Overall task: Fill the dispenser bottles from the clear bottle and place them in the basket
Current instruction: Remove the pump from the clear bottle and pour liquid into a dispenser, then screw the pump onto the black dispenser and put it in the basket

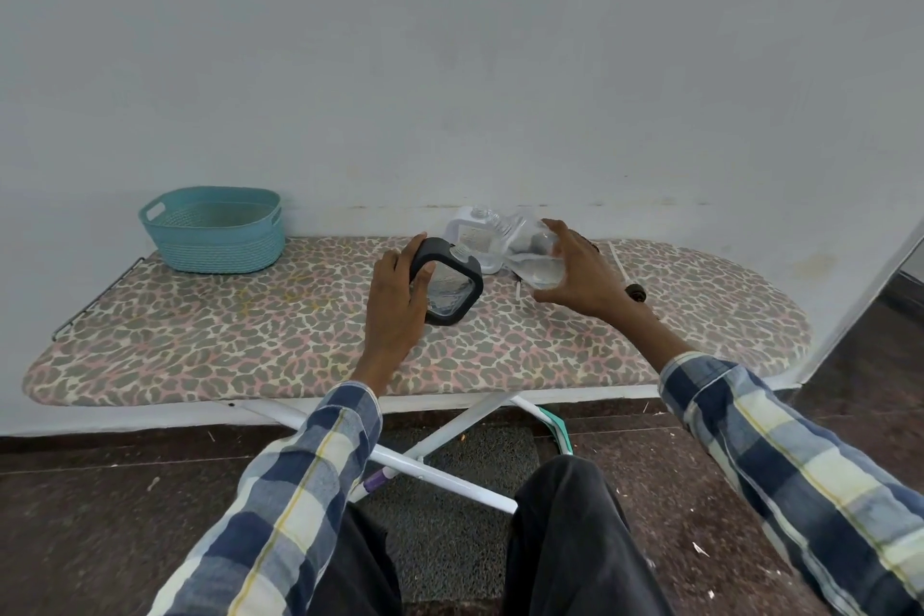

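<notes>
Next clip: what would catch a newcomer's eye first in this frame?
Probably the two hands meeting mid-board: the left hand grips a black-framed dispenser bottle, tilted, while the right hand tips the clear bottle toward its neck. Next, the leopard-print ironing board under them, and the teal basket at its far left end, nothing visible inside. A white dispenser bottle stands behind the hands.

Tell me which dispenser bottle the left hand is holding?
The black-framed dispenser bottle, tilted in the left hand; the white-framed one stands untouched behind it.
</notes>
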A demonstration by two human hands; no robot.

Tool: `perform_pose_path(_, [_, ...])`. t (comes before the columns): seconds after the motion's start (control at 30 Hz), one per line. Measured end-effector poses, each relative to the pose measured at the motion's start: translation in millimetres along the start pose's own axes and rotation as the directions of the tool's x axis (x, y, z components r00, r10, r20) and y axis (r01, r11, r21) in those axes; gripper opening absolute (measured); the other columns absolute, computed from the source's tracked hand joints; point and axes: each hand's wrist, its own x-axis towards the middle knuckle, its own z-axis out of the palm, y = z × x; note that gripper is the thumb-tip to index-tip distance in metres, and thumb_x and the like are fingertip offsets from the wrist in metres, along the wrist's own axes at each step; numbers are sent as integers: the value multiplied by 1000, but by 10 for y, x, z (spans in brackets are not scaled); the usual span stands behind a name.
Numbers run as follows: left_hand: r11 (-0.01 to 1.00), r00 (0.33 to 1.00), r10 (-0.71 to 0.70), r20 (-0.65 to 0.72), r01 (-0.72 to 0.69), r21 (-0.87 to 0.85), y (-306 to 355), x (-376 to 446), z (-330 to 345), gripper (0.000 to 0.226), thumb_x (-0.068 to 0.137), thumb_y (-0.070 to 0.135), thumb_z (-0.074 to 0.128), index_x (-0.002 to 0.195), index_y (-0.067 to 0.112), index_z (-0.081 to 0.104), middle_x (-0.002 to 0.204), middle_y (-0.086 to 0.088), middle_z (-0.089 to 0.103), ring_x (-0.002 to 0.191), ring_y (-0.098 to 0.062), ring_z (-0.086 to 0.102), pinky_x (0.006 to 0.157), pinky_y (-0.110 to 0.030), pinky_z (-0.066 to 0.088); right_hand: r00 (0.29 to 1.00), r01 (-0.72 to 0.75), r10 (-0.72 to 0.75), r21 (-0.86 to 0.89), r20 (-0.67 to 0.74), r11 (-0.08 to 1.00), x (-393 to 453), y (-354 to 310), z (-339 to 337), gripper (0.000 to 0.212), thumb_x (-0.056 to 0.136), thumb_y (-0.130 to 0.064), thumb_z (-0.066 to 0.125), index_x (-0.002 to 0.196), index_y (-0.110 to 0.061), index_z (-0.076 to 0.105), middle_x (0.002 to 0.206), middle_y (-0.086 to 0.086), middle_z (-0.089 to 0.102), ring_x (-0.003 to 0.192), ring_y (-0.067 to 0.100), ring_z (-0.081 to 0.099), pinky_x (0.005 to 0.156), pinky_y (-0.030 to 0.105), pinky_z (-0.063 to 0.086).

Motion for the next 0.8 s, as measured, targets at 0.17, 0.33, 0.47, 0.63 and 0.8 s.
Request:
perform_pose_path(0.17, [999,1000,-20,4,20,-40,26,-11,-12,48,116,44,41,161,26,42,133,-3,54,121,-18,50,100,-31,43,980,-126,159,248,-117,961,-75,64,101,108,70,-33,96,153,-28,27,132,3,60,114,26,62,88,38,50])
perform_pose_path(0.33, [998,998,-60,5,60,-36,31,-20,-12,54,114,53,37,150,16,51,136,-2,56,125,-14,50,101,-23,36,941,-208,291,379,-175,901,-139,102,181,111,69,-39,100,150,-27,24,143,12,57,126,35,60,100,49,53])
perform_pose_path(0.47, [997,998,-68,-12,68,-42,29,-31,-5,61,111,64,32,136,14,56,127,0,57,116,-12,51,97,-24,40,906,-295,395,439,-153,849,-184,148,285,121,68,-54,97,154,-28,17,148,15,57,134,38,57,106,53,51])
perform_pose_path(0.63, [993,994,-109,-27,108,-49,10,-24,19,43,113,54,39,126,16,56,118,2,56,108,-14,54,91,-29,43,883,-333,455,523,-120,784,-222,211,319,146,57,-78,89,162,-26,4,158,16,49,145,39,48,116,62,42])
perform_pose_path(0.8, [989,991,-130,-24,128,-74,32,-37,5,39,114,53,39,122,19,55,115,3,56,105,-15,55,90,-33,46,881,-304,461,621,-104,722,-248,189,280,133,60,-73,92,156,-33,8,157,14,48,142,35,51,118,55,43])
